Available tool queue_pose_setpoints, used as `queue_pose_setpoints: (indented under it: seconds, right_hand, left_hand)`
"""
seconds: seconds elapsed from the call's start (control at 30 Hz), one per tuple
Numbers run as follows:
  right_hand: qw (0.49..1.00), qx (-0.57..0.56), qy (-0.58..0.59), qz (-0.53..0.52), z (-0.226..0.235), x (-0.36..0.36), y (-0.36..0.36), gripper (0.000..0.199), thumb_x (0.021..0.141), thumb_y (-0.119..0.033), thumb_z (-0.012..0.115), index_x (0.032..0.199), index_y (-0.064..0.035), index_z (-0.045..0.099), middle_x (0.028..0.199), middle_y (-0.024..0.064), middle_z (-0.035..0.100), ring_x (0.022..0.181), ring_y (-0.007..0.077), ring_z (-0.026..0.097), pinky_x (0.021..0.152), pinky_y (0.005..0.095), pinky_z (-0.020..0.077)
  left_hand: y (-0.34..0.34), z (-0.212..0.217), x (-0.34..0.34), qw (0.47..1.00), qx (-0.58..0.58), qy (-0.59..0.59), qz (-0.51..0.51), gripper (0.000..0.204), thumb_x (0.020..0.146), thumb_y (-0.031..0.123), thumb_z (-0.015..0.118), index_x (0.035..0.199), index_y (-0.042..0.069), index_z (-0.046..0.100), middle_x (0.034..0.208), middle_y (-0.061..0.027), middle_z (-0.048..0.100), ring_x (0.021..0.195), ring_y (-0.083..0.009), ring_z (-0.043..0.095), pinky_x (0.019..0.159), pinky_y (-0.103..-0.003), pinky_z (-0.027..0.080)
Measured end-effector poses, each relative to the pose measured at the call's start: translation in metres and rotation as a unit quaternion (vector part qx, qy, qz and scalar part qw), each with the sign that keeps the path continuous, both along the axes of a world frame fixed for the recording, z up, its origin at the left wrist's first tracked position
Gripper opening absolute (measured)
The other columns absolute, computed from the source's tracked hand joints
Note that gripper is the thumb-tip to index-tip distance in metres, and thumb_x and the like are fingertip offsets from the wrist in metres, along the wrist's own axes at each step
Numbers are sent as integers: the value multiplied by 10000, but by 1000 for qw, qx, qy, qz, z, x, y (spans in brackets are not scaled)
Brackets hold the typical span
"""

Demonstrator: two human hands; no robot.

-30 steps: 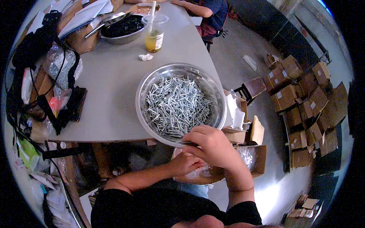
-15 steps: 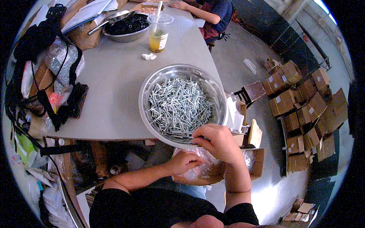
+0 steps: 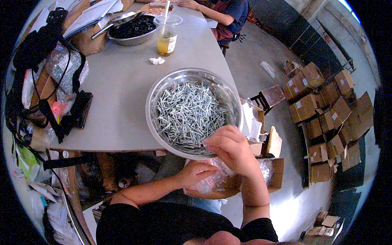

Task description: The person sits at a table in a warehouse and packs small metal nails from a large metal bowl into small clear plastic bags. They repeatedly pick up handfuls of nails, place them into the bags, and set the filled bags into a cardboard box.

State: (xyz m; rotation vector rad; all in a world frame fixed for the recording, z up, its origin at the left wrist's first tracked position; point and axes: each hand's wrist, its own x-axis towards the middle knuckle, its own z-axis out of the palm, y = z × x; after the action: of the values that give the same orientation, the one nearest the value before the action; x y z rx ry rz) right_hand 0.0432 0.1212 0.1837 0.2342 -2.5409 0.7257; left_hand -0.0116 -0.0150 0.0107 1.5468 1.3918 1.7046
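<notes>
A round steel bowl [image 3: 153,122] stands at the table's near right corner, its rim past the edge. Many thin silver screws or nails [image 3: 190,112] fill it; their exact kind is too small to tell. My right hand [image 3: 230,147] is over the bowl's near right rim, its fingers bent together and tips down at the metal pieces. What lies between those tips is hidden. Below the bowl, my left hand [image 3: 197,172] hovers over a cardboard box [image 3: 228,191] lined with clear plastic bags [image 3: 214,177]. Its fingers are curled in toward the thumb, and any small thing in them cannot be made out.
On the grey table [image 3: 118,110] are a drink cup with a straw [image 3: 166,43], a crumpled tissue [image 3: 157,61] and a basin of black parts [image 3: 132,30]. Bags and cables crowd the left. Another person [image 3: 228,18] sits at the far end. Cartons [image 3: 326,118] are stacked right.
My right hand has lifted slightly and shifted left, farther over the bowl's contents. My left hand stays nearly in place, fingers a little changed. The whole view has shifted slightly.
</notes>
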Motion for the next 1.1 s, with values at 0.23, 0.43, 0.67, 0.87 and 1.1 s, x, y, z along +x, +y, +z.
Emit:
queue_pose_setpoints:
  seconds: [0.23, 0.43, 0.67, 0.87, 1.1]
  right_hand:
    - [972, -128, 49, -191, -17, 47, -15, 185, 694, 24, 750, 847, -33, 663, 820, 103, 695, 752, 254, 680, 704, 336, 536]
    - [970, -193, -74, -130, -34, 82, -15, 168, 698, 60, 713, 843, -12, 671, 854, 120, 688, 797, 261, 676, 713, 333, 538]
    - [942, -262, -104, -182, -58, 110, -24, 149, 704, 65, 710, 830, -4, 669, 854, 113, 687, 791, 244, 676, 693, 319, 537]
    - [957, -219, -92, -169, -50, 107, -31, 143, 715, 44, 717, 840, -12, 677, 857, 115, 682, 809, 253, 670, 701, 327, 539]
    - [964, -169, -103, -176, -52, 109, -31, 143, 719, 28, 727, 848, -16, 682, 861, 111, 671, 818, 272, 663, 722, 350, 545]
  left_hand:
    - [-17, 5, -13, 974, -213, -63, -46, 163, 823, 249, 750, 862, 95, 715, 844, -15, 704, 711, -177, 659, 710, -349, 540]
    - [-2, 9, -6, 984, -42, -155, -82, 130, 820, 151, 748, 872, 35, 720, 942, -69, 681, 846, -159, 626, 750, -292, 491]
    - [-6, 17, -7, 955, -63, -218, -190, 138, 752, 79, 798, 789, 34, 673, 961, -100, 687, 881, -180, 646, 770, -302, 498]
    - [-1, 19, 0, 968, -172, -43, -179, 203, 824, 169, 752, 872, 24, 618, 869, -65, 653, 808, -157, 617, 718, -298, 491]
    - [1, 11, 17, 974, -153, -112, -126, 232, 836, 215, 743, 887, 21, 626, 809, -61, 629, 756, -162, 605, 681, -301, 486]
